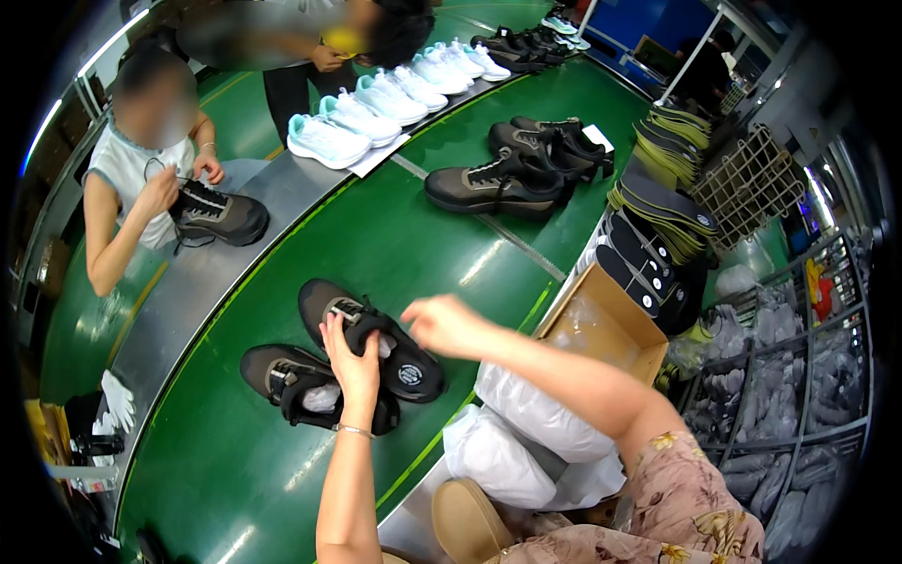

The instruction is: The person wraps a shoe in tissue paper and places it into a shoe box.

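Dark shoes (274, 367) lie on the green worktop (404, 254); white sneakers (387, 101) line its edge.

Shoe factory: green worktop (376, 230), lined-up white sneakers (387, 101), stacked insoles (665, 199).

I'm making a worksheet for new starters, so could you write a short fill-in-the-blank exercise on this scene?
1. The long work surface is coloured ____.
2. The left grip touches one of ____ dark shoes lying side by side.
3. In the picture, the open cardboard box lies to the ____ of these shoes.
4. The mint-lined shoes in the far row are mostly ____ outside.

Missing words: green; two; right; white.
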Tool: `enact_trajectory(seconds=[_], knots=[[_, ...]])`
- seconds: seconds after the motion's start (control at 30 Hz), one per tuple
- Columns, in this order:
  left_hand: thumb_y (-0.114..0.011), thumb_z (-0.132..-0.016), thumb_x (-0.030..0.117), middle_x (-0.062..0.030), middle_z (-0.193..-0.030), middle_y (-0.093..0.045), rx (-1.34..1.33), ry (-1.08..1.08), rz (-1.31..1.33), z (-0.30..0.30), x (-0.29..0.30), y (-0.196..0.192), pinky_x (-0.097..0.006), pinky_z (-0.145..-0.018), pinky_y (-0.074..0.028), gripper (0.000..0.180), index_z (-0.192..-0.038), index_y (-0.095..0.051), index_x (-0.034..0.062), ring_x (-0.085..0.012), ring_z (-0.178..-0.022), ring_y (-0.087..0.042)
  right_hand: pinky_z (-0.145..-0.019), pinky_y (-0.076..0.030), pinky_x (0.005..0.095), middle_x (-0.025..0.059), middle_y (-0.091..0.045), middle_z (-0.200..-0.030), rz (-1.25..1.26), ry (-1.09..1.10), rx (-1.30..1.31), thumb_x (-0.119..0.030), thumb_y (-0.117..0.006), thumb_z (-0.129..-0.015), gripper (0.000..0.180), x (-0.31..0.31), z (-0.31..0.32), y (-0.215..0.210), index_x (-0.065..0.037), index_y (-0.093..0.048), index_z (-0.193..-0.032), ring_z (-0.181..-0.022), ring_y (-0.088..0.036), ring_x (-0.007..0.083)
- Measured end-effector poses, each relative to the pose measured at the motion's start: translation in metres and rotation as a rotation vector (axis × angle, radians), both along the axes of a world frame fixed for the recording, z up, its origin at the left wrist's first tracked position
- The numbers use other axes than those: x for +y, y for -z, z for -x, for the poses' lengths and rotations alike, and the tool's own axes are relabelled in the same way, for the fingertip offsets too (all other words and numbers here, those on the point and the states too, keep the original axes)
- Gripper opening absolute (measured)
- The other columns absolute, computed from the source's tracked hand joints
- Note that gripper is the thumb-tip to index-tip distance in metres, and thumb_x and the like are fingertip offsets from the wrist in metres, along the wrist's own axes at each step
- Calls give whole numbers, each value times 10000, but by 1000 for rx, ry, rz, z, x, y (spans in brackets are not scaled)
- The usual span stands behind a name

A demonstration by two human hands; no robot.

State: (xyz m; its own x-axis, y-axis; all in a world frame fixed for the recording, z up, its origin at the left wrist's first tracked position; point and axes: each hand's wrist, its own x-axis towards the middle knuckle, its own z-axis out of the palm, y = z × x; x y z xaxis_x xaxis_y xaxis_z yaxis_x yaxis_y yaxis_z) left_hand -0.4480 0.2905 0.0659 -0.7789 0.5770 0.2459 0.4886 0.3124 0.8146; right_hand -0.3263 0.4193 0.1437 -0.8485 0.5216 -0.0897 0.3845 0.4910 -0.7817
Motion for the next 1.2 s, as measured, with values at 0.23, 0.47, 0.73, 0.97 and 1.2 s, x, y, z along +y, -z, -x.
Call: enact_trajectory(seconds=[0.23,0.47,0.73,0.97,1.2], knots=[[-618,-783,47,-175,-1387,-340,-17,135,-7,0,-5,2,-404,-1075,-218,507,-1249,-421,12,-352,-1326,-226,-874,-439,436,266,-511,-1078,-612,694,-200,-94,-602,-697,410,213,-54,28,60,-454,-1047,-991,-517,422],[-607,-767,-23,-162,-1371,-373,6,108,-28,2,-13,1,-393,-1070,-230,491,-1230,-448,15,-337,-1322,-250,-962,-367,431,186,-451,-1264,-445,654,-441,-165,-642,-728,595,262,-46,50,-7,-359,-1226,-1198,-417,323],[-601,-764,-12,-167,-1392,-334,18,147,-10,5,-15,6,-407,-1077,-215,532,-1262,-418,25,-349,-1328,-226,-726,-490,452,221,-619,-854,-505,323,-200,-241,-611,-765,243,163,-17,59,-12,-577,-840,-814,-613,363],[-599,-787,29,-174,-1371,-364,33,141,-10,8,-15,14,-402,-1073,-220,483,-1240,-433,12,-348,-1315,-254,-663,-509,456,190,-623,-757,-429,130,-124,-164,-567,-771,185,17,18,56,14,-561,-821,-717,-623,366],[-602,-820,100,-188,-1362,-373,43,156,7,13,-15,17,-408,-1069,-220,461,-1240,-434,15,-357,-1308,-260,-685,-489,388,169,-603,-872,-164,90,208,-150,-596,-783,182,-16,-50,-16,2,-579,-881,-794,-601,329]])
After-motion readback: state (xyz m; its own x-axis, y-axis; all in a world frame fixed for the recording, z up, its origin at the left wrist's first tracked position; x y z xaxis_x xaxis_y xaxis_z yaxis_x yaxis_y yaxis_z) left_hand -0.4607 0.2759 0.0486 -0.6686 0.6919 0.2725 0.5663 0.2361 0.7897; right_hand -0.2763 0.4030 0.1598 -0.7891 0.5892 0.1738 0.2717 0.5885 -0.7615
